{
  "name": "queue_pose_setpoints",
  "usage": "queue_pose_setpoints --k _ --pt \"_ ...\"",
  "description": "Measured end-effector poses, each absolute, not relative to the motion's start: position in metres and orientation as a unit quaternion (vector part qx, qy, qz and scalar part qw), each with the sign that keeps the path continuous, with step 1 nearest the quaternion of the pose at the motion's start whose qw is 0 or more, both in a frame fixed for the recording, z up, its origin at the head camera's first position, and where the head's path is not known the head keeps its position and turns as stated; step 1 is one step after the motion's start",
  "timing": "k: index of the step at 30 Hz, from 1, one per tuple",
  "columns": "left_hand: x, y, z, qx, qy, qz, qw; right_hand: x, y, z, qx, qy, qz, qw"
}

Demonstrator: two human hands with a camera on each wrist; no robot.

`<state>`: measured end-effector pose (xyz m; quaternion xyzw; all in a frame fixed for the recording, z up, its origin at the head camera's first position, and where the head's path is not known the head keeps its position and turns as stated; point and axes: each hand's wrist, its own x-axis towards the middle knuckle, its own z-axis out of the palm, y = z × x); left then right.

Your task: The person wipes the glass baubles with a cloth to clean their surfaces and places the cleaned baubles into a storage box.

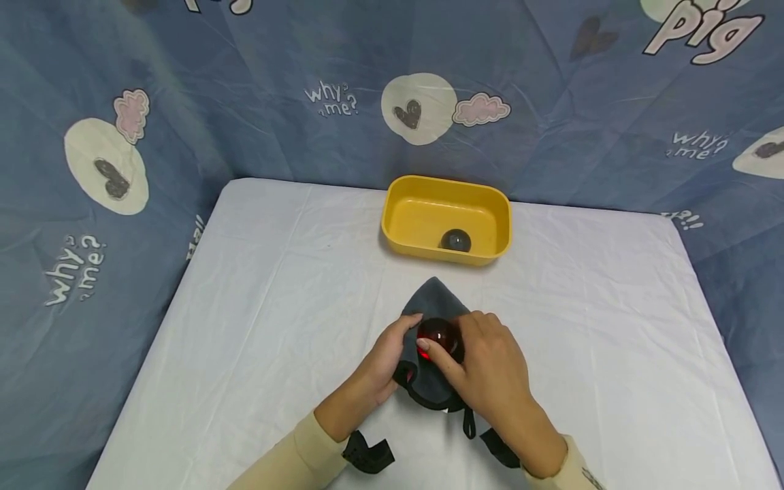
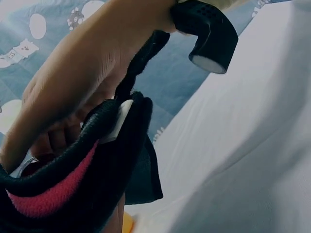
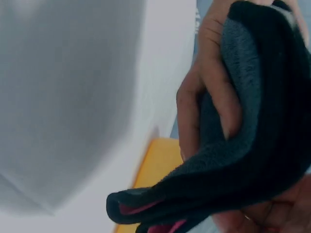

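A dark grey cloth [image 1: 433, 299] with a black edge is bunched between both hands in the head view. Pink lining shows inside its folded edge [image 2: 53, 194] in the left wrist view, beside a small white tag [image 2: 118, 121]. The left hand [image 1: 381, 354] grips the cloth from its left side, thumb on top. On the cloth lies a shiny dark red ball [image 1: 438, 331], which the right hand [image 1: 497, 364] holds between thumb and fingers. The right wrist view shows fingers [image 3: 221, 92] pressed on the cloth's folds; the ball cannot be made out there.
Beyond the hands stands a yellow tray [image 1: 422, 250] at the far edge of the white-covered table [image 1: 294, 292]. A dark grey glassy ball [image 1: 456, 240] sits in its front right part. Black straps [image 1: 369, 456] hang at the wrists. Blue printed fabric [image 1: 275, 136] surrounds the table.
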<state>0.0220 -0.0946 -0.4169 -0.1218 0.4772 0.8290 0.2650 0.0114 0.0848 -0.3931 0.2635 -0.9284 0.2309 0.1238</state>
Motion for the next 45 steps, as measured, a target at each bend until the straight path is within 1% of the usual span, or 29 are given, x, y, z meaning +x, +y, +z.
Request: queue_pose_setpoints --k 4,11,14,18,22,28,36,39,42,45 --pt "0.022 -0.097 -0.417 -0.119 0.476 0.833 0.257 0.014 0.088 -0.387 0.284 -0.925 0.227 0.105" --pt "0.021 -0.097 -0.419 -0.111 0.477 0.832 0.262 0.020 0.092 -0.375 0.342 -0.909 0.218 0.096" --pt "0.021 -0.096 -0.419 -0.109 0.473 0.834 0.264 0.020 0.092 -0.374 0.370 -0.902 0.204 0.086" --pt "0.021 -0.096 -0.419 -0.100 0.483 0.828 0.266 0.020 0.092 -0.376 0.382 -0.900 0.192 0.079" --pt "0.021 -0.096 -0.420 -0.097 0.493 0.821 0.271 0.020 0.091 -0.379 0.385 -0.899 0.195 0.081" --pt "0.022 -0.096 -0.419 -0.108 0.496 0.819 0.269 0.019 0.089 -0.384 0.374 -0.899 0.204 0.100" --pt "0.021 -0.095 -0.421 -0.117 0.493 0.819 0.269 0.014 0.086 -0.394 0.346 -0.902 0.206 0.156" --pt "0.021 -0.095 -0.421 -0.116 0.494 0.819 0.268 0.013 0.086 -0.396 0.329 -0.907 0.205 0.168" --pt "0.021 -0.094 -0.422 -0.119 0.495 0.818 0.266 0.013 0.087 -0.395 0.312 -0.917 0.197 0.154" --pt "0.020 -0.094 -0.423 -0.123 0.493 0.818 0.269 0.013 0.088 -0.391 0.309 -0.924 0.189 0.123"
